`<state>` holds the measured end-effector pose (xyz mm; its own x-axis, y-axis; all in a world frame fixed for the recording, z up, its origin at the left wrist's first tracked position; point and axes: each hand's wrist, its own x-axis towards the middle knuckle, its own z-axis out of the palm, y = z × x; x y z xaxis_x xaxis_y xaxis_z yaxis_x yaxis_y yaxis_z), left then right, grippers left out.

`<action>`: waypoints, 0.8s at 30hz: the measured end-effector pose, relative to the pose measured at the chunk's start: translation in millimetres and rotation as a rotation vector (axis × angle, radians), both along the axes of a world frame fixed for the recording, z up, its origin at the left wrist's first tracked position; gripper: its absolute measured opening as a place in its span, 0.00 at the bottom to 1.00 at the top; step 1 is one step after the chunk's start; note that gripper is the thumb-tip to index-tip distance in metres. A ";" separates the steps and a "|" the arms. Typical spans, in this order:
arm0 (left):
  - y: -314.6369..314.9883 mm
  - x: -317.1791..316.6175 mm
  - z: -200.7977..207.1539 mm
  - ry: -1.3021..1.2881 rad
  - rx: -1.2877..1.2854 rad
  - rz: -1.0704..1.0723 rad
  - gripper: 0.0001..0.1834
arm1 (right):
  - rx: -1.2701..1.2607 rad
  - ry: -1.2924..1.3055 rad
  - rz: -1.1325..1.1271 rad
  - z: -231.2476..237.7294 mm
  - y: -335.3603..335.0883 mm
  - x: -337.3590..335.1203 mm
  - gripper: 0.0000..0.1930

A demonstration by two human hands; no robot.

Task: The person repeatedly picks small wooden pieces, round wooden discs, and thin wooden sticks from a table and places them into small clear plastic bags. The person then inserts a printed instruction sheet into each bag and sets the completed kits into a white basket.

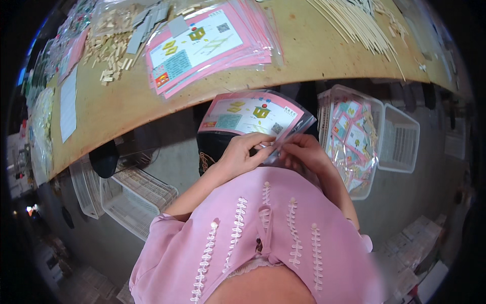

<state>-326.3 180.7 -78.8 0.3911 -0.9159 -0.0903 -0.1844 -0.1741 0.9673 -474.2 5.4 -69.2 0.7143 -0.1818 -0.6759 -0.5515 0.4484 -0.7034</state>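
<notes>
A clear plastic bag with a pink-bordered printed card in it lies over my lap, below the table edge. My left hand pinches the bag's near right end, thumb and fingers drawn together. Close beside it, my right hand is closed on the same end of the plastic. The fingertips of both hands partly cover the gripped edge, and whether anything small is between them cannot be made out. On the table ahead, a stack of similar bagged cards is fanned out, with a small grey piece on top.
Small wooden blocks and grey strips are heaped on the table at left. Thin wooden sticks lie at right. A white crate of filled bags stands below right, beside another crate; more baskets stand below left.
</notes>
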 end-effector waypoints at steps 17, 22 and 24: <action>-50.0 -2.1 -3.4 -0.415 -0.053 0.349 0.04 | -0.178 -0.141 -0.054 -9.3 -3.9 -4.3 0.12; -45.6 -1.4 1.2 -0.638 -0.160 0.322 0.02 | -1.323 -0.529 0.141 39.7 -0.2 2.1 0.11; -40.0 -1.8 6.0 -0.685 -0.133 0.211 0.03 | -1.446 -0.537 0.304 49.6 2.1 7.9 0.16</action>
